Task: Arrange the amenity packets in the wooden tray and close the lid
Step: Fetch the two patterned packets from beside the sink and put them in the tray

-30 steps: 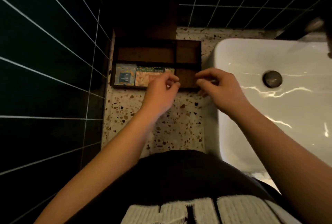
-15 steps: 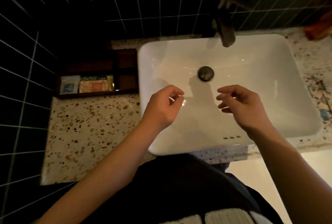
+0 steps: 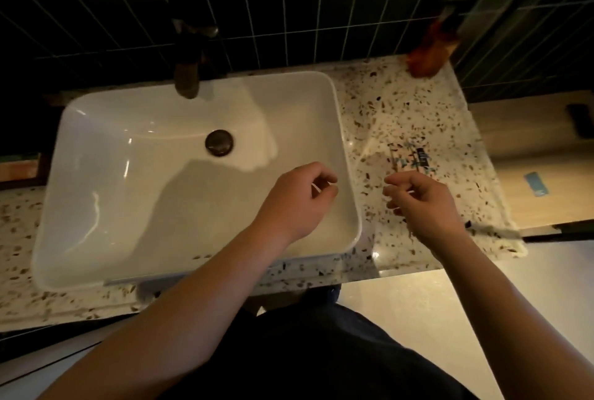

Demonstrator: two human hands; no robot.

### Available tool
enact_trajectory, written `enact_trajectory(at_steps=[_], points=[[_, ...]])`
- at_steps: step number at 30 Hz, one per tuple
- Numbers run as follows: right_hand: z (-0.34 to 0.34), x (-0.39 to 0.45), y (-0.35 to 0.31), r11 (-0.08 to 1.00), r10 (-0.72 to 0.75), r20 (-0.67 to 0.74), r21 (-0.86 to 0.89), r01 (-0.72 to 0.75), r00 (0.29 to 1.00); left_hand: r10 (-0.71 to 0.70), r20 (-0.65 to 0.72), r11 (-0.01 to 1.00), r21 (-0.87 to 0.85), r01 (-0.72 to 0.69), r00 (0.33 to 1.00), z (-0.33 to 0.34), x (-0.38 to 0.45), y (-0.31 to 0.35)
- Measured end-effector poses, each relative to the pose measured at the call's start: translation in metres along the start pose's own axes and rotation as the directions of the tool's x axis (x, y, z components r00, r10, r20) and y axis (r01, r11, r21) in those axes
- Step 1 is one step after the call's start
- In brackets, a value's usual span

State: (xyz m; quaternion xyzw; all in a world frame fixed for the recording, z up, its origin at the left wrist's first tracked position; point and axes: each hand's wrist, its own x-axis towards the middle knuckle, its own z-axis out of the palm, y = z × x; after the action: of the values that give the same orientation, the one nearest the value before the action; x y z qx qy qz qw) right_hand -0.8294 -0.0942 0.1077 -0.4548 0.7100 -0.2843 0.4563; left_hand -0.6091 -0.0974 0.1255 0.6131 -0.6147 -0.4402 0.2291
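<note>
My left hand hovers over the right side of the white sink, fingers loosely curled and holding nothing. My right hand hangs above the speckled counter to the right of the sink, also half curled and holding nothing. Just beyond its fingers lies a clear amenity packet with blue-green print and a dark label. Only a brown sliver of the wooden tray shows at the far left edge; its contents and lid are out of sight.
The white sink with a dark drain and a faucet fills the middle. An orange object stands at the counter's back right. A blue packet lies on a wooden ledge further right. A blurred thin item rests near the counter's right front edge.
The view has swung right from the tray across the sink. Both hands left the tray and travelled right, holding nothing; the right one is now over the counter near the clear packet.
</note>
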Motion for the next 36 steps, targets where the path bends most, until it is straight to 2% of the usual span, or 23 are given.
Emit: enact_trajectory(at_steps=[6,9,12,15,18,21,24,29,32,36], points=[[-0.053,0.034,0.065,0.984,0.077,-0.124,-0.151,-0.095,0.989,0.000,0.147,1.000,0.028,-0.005,0.989,0.083,0.036,0.046],[-0.067,0.053,0.089,0.952,0.109,-0.146,-0.270,-0.146,0.983,-0.125,0.204,0.992,0.032,0.121,0.971,0.125,0.057,0.053],[-0.070,0.075,0.111,0.910,0.140,-0.117,-0.376,-0.174,0.983,-0.312,0.211,0.949,0.037,0.312,0.926,0.166,0.077,0.045],[-0.068,0.094,0.125,0.832,0.142,-0.077,-0.531,-0.161,0.987,-0.467,0.166,0.884,0.069,0.462,0.869,0.202,0.091,0.030],[-0.066,0.108,0.125,0.763,0.142,-0.048,-0.631,-0.140,0.989,-0.538,0.090,0.842,0.110,0.529,0.838,0.228,0.099,0.020],[-0.065,0.123,0.126,0.766,0.154,-0.036,-0.627,-0.142,0.987,-0.517,0.029,0.845,0.175,0.505,0.855,0.243,0.105,0.018],[-0.068,0.134,0.127,0.805,0.202,-0.068,-0.557,-0.205,0.977,-0.494,-0.015,0.834,0.276,0.479,0.869,0.249,0.110,0.021],[-0.078,0.137,0.128,0.805,0.276,-0.060,-0.532,-0.265,0.959,-0.503,-0.032,0.797,0.369,0.478,0.864,0.249,0.118,0.026],[-0.086,0.132,0.126,0.832,0.309,-0.065,-0.465,-0.302,0.949,-0.541,0.000,0.787,0.351,0.507,0.841,0.244,0.122,0.027],[-0.094,0.121,0.126,0.836,0.290,-0.059,-0.471,-0.283,0.955,-0.545,0.052,0.818,0.254,0.516,0.837,0.232,0.123,0.027]])
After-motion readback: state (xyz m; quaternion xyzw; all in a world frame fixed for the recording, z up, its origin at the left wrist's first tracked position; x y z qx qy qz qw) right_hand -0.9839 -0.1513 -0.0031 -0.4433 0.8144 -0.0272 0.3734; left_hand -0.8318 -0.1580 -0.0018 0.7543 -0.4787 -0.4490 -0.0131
